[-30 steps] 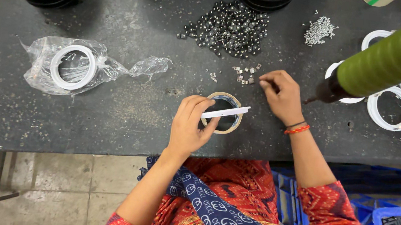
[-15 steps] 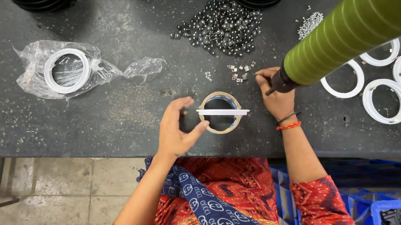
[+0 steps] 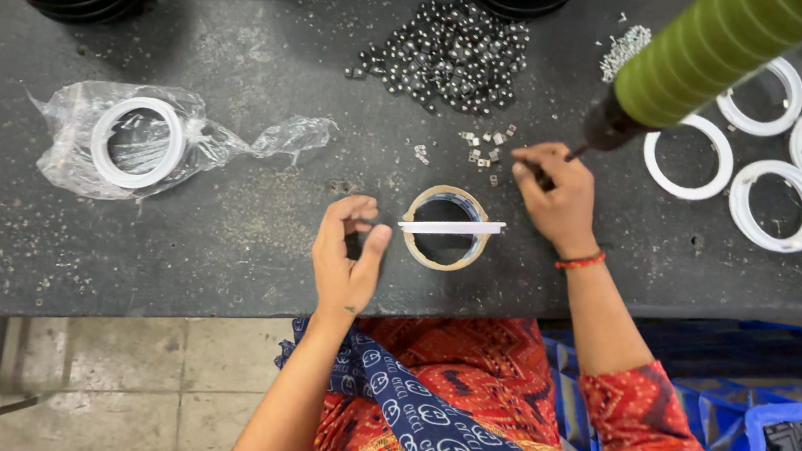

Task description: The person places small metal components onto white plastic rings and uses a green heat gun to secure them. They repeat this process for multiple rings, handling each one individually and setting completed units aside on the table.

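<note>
My left hand (image 3: 349, 255) rests loosely curled and empty just left of the tan ring (image 3: 447, 227) with its white strip (image 3: 451, 226), steadying nothing, while my right hand (image 3: 554, 191) pinches among small metal bits (image 3: 486, 145) just beyond it.

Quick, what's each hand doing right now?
Left hand: open, holding nothing, beside the tan ring.
Right hand: fingertips pinched at the small metal pieces; whether it holds one cannot be told.
</note>
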